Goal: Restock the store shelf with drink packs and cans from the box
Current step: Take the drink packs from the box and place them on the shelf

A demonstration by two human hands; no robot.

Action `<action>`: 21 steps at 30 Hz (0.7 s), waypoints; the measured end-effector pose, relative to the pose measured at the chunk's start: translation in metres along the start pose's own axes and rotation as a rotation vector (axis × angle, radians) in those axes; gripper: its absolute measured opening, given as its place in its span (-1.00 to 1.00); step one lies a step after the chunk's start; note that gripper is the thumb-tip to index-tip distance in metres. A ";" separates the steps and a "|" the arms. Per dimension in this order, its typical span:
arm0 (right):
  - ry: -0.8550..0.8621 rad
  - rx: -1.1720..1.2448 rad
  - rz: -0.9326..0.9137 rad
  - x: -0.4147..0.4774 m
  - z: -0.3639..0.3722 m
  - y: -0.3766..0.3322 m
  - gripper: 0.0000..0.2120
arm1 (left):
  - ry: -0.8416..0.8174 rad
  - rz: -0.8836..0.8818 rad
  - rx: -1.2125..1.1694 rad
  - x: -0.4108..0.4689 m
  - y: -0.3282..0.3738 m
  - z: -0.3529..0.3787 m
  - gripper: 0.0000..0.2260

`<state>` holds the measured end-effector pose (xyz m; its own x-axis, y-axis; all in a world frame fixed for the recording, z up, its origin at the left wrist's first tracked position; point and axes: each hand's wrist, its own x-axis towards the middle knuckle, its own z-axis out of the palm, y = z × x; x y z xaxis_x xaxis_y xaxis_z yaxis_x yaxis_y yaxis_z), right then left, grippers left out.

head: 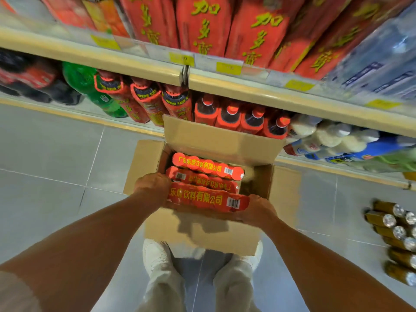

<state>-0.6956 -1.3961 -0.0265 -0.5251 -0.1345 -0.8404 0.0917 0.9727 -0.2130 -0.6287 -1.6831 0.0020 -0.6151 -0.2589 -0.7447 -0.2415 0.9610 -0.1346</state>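
Observation:
An open cardboard box [198, 233] stands on the floor in front of the shelf [247, 91], its flaps spread. Inside lie red shrink-wrapped can packs with yellow lettering. The nearest red pack [207, 199] is gripped at both ends: my left hand [153, 188] holds its left end and my right hand [256, 210] holds its right end. It sits slightly above the box's near edge. Two more red packs [207, 167] lie behind it in the box.
The upper shelf carries tall red cartons [202, 25] and blue water packs [382, 59]. The lower shelf holds red-capped bottles [247, 118], green bottles [90, 86] and white bottles [326, 136]. Gold cans [398, 239] lie on the grey tiled floor at the right. My shoes are below the box.

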 end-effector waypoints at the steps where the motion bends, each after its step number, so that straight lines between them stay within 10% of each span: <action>1: -0.002 0.029 -0.017 -0.017 -0.009 -0.004 -0.38 | 0.007 0.000 -0.014 -0.013 -0.004 -0.014 -0.63; 15: 0.169 0.136 -0.171 -0.266 -0.188 -0.066 -0.56 | 0.153 0.189 -0.174 -0.253 -0.076 -0.225 -0.68; 21: 0.379 0.367 -0.348 -0.377 -0.260 -0.093 -0.49 | 0.460 0.374 -0.856 -0.348 -0.125 -0.279 -0.65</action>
<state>-0.7263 -1.3867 0.4393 -0.8334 -0.2895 -0.4708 0.1109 0.7469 -0.6556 -0.5937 -1.7404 0.4608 -0.9436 -0.1436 -0.2984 -0.3181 0.6435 0.6962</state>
